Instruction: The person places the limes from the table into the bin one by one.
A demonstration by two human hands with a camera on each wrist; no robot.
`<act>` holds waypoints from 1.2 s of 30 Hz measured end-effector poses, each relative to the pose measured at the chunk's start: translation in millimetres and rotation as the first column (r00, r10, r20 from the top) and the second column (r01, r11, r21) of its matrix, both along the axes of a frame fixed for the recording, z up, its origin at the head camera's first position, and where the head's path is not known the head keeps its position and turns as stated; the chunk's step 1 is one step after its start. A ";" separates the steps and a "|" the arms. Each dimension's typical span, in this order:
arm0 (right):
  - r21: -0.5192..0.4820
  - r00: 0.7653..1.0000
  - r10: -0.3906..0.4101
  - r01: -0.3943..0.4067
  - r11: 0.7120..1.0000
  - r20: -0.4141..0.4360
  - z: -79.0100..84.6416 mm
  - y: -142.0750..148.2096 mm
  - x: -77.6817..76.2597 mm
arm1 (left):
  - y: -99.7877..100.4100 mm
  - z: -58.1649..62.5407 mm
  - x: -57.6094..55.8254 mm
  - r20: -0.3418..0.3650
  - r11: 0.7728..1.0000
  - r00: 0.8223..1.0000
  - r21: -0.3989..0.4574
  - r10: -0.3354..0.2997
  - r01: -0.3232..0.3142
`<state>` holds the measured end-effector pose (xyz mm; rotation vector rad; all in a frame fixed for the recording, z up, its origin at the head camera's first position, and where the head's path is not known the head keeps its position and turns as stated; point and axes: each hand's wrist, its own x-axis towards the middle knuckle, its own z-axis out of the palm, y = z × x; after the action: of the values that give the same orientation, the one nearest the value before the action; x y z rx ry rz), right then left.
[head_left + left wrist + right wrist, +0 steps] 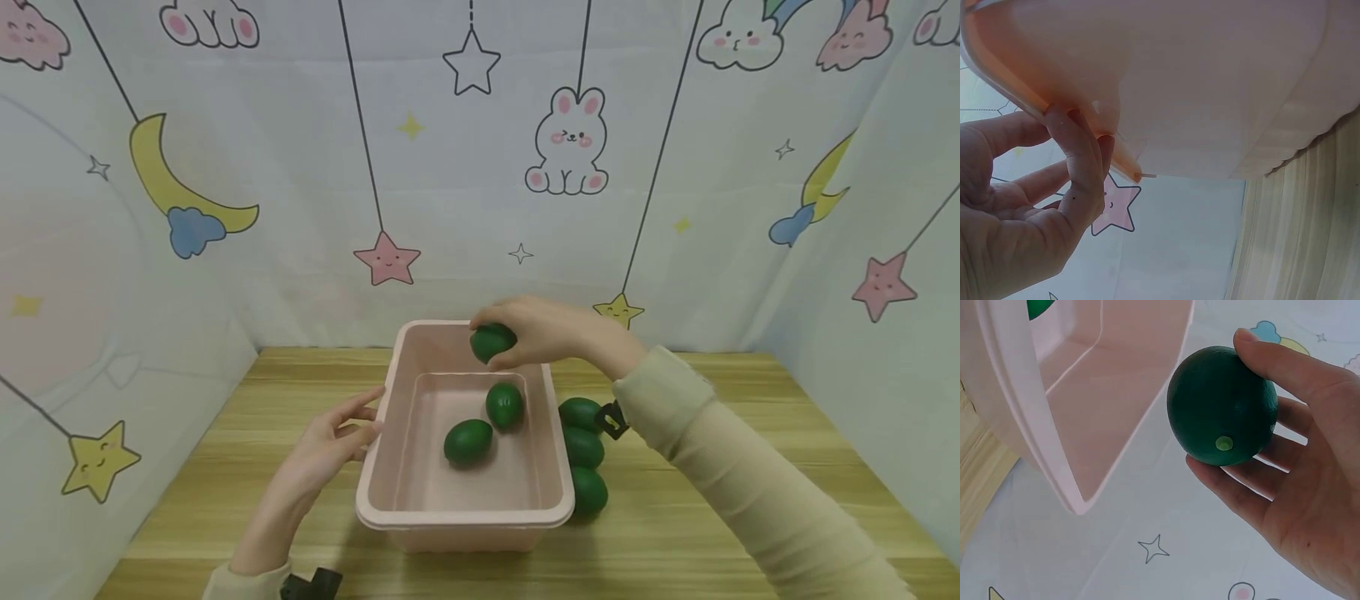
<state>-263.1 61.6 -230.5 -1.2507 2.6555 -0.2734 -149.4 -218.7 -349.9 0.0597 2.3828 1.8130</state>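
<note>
In the head view my right hand (536,329) grips a dark green avocado (491,343) over the far right corner of a pink plastic bin (371,492). The right wrist view shows that avocado (1219,406) between thumb and fingers, its pale stem spot visible, beside the bin's rim. My left hand (337,433) is at the bin's left side. Up close in the left wrist view, its bent fingers and thumb (1079,156) hold the rim's edge, fingertips partly hidden by it. Inside the bin lie two avocados, one nearer (468,443) and one farther (505,406).
Several more avocados (588,493) sit in a row on the wooden table (697,517), against the bin's right side, below my right forearm. A white cloth backdrop (480,217) with cartoon prints stands behind the table and along both sides.
</note>
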 end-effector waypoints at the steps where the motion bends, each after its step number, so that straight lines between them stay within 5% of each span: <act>1: 0.006 1.000 0.002 -0.002 1.000 -0.004 -0.6 -2.0 -1.1 | 0.0 0.1 0.0 0.000 1.000 1.000 0.000 -0.001 0.001; 21: 0.087 0.999 0.030 -0.031 0.996 0.016 -29.8 -27.9 -21.6 | 0.0 -1.6 -0.9 0.003 1.000 1.000 0.004 -0.004 0.004; 36: 0.107 0.999 -0.037 0.032 0.994 0.038 -45.2 -37.9 -19.1 | 1.2 -0.5 -1.4 0.004 1.000 1.000 0.001 0.006 -0.006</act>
<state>-282.3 23.7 -275.8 -1.1561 2.6224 -0.1585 -150.9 -217.6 -350.4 0.0483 2.3819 1.8154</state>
